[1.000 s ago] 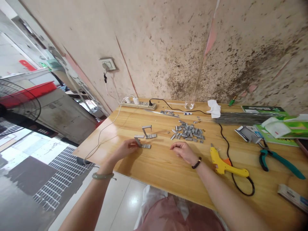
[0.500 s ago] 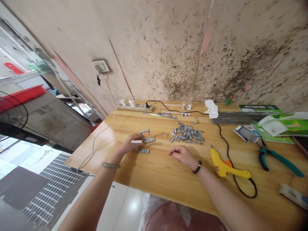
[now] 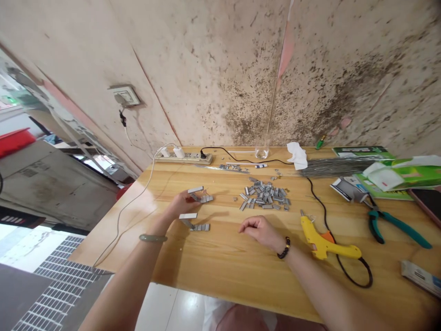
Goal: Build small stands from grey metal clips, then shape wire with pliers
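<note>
On the wooden table (image 3: pixel 241 266), my left hand (image 3: pixel 182 202) reaches forward, and its fingers pinch the far staple frame (image 3: pixel 200 195), a small upright shape of grey staple strips. A second staple frame (image 3: pixel 193 222) stands free just below that hand. My right hand (image 3: pixel 261 228) rests on the table in a loose fist, and nothing shows in it. A pile of loose staple strips (image 3: pixel 264 196) lies beyond the right hand.
A yellow glue gun (image 3: pixel 324 242) with a black cord lies right of my right hand. Farther right are teal pliers (image 3: pixel 392 226) and green packs (image 3: pixel 403 177). A power strip (image 3: pixel 184 158), glass (image 3: pixel 262 151), tissue (image 3: pixel 298 155) and wire bundle (image 3: pixel 341 167) line the wall.
My left hand let go of the near staple frame and moved forward to the far one. My right hand stayed curled in place. The view swung left.
</note>
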Action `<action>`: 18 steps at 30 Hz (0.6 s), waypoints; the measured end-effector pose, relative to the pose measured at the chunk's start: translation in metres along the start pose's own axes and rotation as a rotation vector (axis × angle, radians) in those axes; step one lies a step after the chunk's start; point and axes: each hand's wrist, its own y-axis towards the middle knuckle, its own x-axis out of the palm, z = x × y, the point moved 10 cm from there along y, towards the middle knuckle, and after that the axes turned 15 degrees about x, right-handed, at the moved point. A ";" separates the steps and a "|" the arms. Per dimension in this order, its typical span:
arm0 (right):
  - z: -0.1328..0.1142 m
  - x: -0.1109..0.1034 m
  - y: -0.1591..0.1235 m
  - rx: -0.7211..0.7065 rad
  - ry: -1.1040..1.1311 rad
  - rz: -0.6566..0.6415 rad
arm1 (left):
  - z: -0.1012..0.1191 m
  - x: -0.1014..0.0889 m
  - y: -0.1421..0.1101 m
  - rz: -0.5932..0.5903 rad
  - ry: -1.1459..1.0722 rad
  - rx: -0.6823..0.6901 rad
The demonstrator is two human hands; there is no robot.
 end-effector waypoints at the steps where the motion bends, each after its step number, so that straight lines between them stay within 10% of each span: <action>1: -0.001 0.000 0.000 -0.005 -0.002 0.002 | -0.002 -0.005 0.005 0.001 0.034 -0.003; 18: -0.001 -0.003 0.001 -0.003 -0.031 0.038 | -0.049 -0.029 0.078 -0.025 0.184 0.025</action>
